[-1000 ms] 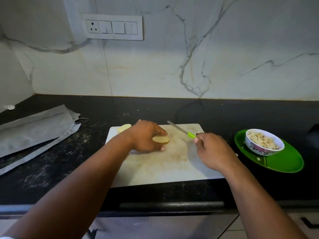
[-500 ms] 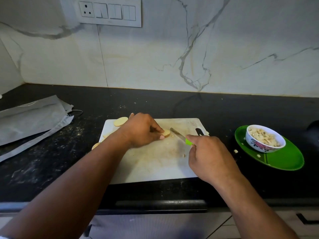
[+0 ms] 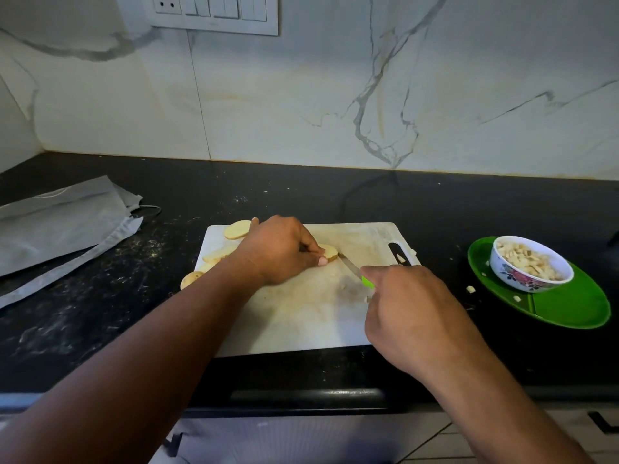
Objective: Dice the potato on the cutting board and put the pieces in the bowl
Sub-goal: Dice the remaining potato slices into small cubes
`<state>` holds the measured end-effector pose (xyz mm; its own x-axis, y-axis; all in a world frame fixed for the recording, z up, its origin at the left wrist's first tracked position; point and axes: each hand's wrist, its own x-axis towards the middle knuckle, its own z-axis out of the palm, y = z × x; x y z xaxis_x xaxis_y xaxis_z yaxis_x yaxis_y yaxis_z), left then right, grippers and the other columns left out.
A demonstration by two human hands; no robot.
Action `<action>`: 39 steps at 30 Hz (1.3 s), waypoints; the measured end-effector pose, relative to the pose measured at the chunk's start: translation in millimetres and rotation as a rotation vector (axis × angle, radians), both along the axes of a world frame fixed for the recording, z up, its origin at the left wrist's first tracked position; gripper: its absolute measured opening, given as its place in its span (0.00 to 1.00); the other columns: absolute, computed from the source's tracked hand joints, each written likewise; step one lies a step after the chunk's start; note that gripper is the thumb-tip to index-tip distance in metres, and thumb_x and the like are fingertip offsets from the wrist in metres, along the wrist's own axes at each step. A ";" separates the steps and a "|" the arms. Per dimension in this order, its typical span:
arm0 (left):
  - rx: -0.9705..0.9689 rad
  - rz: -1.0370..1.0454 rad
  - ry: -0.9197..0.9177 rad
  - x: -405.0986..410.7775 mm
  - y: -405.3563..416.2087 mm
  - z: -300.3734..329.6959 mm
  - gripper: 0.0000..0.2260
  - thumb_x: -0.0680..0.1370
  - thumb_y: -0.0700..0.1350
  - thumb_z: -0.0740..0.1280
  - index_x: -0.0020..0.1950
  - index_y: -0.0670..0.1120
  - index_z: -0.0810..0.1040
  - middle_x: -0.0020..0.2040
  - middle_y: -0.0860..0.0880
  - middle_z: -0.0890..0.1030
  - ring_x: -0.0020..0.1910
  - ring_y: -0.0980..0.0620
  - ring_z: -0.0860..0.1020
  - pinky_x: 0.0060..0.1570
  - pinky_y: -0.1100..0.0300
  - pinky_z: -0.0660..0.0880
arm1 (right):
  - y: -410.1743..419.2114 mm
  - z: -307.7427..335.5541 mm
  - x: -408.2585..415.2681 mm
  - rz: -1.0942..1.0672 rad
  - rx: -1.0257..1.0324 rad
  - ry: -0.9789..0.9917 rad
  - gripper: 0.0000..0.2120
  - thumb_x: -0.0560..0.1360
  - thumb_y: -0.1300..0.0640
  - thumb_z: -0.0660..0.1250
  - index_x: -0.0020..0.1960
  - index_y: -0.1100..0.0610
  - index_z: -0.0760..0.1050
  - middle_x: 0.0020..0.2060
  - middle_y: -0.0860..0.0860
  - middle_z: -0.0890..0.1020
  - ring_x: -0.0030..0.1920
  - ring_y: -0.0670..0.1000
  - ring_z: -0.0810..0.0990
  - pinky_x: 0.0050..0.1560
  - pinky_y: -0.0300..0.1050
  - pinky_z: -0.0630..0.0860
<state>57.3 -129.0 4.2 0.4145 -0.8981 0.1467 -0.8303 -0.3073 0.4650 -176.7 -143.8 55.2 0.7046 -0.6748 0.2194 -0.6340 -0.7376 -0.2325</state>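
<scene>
With our left hand (image 3: 281, 251) pinning a potato slice (image 3: 328, 252) on the cutting board (image 3: 301, 316), the knife (image 3: 351, 267) gripped in our right hand (image 3: 412, 316) has now descended to the slice edge, so dicing resumes before transfer to the bowl (image 3: 531, 262).

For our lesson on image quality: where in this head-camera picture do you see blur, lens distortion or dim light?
Head view: motion blur smears the small green-handled knife near the right hand; the wide lens bows the black stone counter's back edge; the light is dim and even, with the white plastic cutting board brightest.
</scene>
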 end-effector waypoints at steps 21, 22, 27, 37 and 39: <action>-0.004 -0.028 0.032 -8.6 3.5 -0.7 0.06 0.73 0.65 0.75 0.46 0.66 0.86 0.53 0.70 0.83 0.60 0.61 0.77 0.75 0.31 0.55 | 20.3 -1.2 0.4 0.030 -0.031 0.076 0.21 0.76 0.58 0.61 0.68 0.48 0.70 0.42 0.46 0.74 0.40 0.47 0.73 0.39 0.36 0.72; -0.001 -0.030 0.032 -9.1 3.6 0.3 0.06 0.73 0.64 0.75 0.47 0.66 0.87 0.54 0.69 0.83 0.61 0.61 0.77 0.76 0.30 0.52 | 22.3 1.3 -3.6 0.030 -0.029 0.087 0.20 0.76 0.58 0.60 0.67 0.47 0.71 0.39 0.45 0.72 0.39 0.47 0.72 0.39 0.35 0.70; -0.014 -0.006 0.004 -7.6 9.2 1.1 0.11 0.71 0.66 0.76 0.44 0.61 0.88 0.50 0.65 0.85 0.58 0.61 0.78 0.78 0.33 0.46 | 19.6 13.0 -1.3 -0.022 -0.099 0.029 0.20 0.77 0.57 0.60 0.68 0.46 0.71 0.49 0.46 0.80 0.41 0.47 0.72 0.40 0.35 0.69; 0.017 0.009 -0.032 -9.2 6.3 2.1 0.08 0.75 0.63 0.74 0.45 0.61 0.87 0.47 0.66 0.84 0.57 0.60 0.78 0.77 0.29 0.43 | 22.8 -2.2 3.7 0.015 -0.012 0.093 0.23 0.75 0.58 0.60 0.70 0.48 0.68 0.45 0.47 0.76 0.45 0.48 0.77 0.45 0.38 0.75; 0.011 0.008 -0.019 -7.6 7.5 2.4 0.08 0.74 0.64 0.74 0.45 0.62 0.87 0.48 0.67 0.84 0.58 0.60 0.77 0.77 0.29 0.43 | 26.2 5.9 -6.1 0.022 0.002 0.142 0.24 0.75 0.56 0.61 0.70 0.47 0.67 0.43 0.47 0.73 0.43 0.49 0.74 0.44 0.38 0.71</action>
<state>49.6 -121.5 6.6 0.4190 -0.8964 0.1449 -0.8363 -0.3189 0.4459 -182.8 -117.6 61.0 0.7428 -0.6595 0.1152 -0.6446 -0.7510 -0.1428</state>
